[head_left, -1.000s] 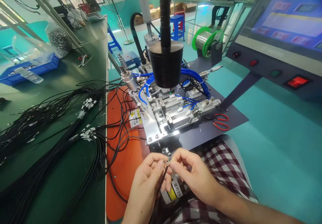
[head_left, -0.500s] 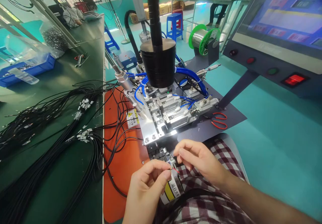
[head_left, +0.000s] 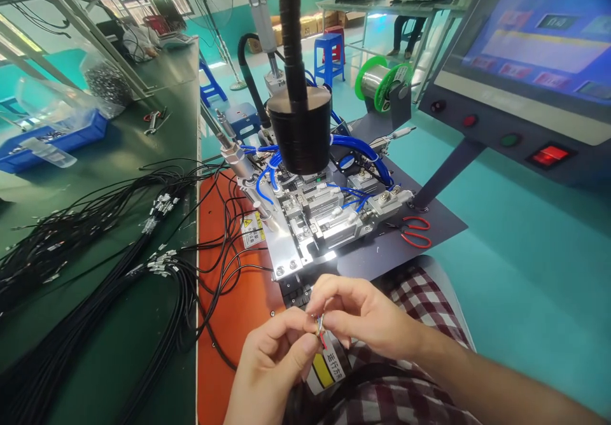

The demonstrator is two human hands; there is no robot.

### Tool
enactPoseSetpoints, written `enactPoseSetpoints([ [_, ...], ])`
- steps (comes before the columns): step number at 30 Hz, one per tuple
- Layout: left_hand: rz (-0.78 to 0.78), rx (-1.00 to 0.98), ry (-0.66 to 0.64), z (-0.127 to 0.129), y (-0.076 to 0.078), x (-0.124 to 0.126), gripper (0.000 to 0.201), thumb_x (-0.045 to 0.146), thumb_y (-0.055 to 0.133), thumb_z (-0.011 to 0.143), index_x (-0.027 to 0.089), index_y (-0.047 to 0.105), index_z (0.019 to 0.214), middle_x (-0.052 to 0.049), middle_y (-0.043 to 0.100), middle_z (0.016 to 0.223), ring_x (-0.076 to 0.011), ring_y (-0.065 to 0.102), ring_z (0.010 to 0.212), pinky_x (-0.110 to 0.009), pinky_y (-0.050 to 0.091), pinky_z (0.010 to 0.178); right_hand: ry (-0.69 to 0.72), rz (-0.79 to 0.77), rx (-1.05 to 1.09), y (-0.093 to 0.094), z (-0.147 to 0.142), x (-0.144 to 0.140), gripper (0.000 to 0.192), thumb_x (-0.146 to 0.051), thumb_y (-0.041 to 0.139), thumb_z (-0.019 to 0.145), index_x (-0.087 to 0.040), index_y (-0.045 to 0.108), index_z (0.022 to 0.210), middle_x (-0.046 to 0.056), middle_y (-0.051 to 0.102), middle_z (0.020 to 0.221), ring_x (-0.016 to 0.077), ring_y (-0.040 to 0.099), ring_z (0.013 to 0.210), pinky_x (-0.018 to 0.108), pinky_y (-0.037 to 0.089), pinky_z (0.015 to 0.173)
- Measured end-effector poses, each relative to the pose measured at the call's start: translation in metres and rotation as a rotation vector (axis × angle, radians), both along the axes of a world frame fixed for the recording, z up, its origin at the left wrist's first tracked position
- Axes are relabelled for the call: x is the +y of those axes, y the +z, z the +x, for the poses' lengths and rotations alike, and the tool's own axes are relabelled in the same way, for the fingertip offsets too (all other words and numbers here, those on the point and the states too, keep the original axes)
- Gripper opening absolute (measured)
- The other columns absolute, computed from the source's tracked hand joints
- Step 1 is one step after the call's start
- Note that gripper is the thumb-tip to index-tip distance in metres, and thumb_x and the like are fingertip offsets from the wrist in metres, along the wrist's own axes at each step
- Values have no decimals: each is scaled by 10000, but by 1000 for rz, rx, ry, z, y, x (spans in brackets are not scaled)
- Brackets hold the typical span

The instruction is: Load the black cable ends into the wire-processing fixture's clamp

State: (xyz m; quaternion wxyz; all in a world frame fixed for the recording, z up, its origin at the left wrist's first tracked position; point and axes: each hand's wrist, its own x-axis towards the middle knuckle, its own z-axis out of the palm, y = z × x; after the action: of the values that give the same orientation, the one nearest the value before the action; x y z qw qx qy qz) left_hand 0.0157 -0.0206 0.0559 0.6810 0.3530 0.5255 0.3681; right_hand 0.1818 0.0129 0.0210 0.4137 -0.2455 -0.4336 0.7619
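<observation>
Thin coloured wires (head_left: 321,328), with red, white and blue showing, lie between my fingertips in the lower middle. My left hand (head_left: 279,355) pinches them from the left, thumb against forefinger. From the right, my right hand (head_left: 363,317) closes its thumb and forefinger on the wires' upper part. The cable end they come from is mostly hidden by my fingers. Just beyond my hands stands the metal soldering machine (head_left: 329,215) with blue air tubes. Under my hands a white and yellow label (head_left: 324,368) shows on the machine's front part.
Bundles of black cables (head_left: 157,298) spread over the green table (head_left: 167,107) and onto the orange board (head_left: 219,336). Red-handled scissors (head_left: 415,233) lie on the dark base plate. A black nozzle (head_left: 300,132) hangs above the machine; a control screen (head_left: 534,49) stands right, a solder spool (head_left: 382,84) behind.
My right hand has come down and left to meet my left hand, and its fingers now close on the wires. The view has shifted slightly.
</observation>
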Motion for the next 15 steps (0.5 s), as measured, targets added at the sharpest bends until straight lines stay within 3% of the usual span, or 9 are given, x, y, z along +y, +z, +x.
enactPoseSetpoints([
  [9,17,-10,-6,-1,-1,1,208,364,776,711,174,692,717,56,424,553,-53,325,477,-183,249,458,18,-40,-49,5,-2,1,250,-385,706,800,-159,599,791,-33,515,686,59,420,515,171,333,435],
  [15,-15,-9,22,-1,-4,1,253,394,785,698,179,652,711,55,444,578,-51,326,474,-181,238,450,21,-192,-94,8,-1,-5,269,-390,720,766,-148,603,763,-76,469,528,50,335,455,191,244,433],
])
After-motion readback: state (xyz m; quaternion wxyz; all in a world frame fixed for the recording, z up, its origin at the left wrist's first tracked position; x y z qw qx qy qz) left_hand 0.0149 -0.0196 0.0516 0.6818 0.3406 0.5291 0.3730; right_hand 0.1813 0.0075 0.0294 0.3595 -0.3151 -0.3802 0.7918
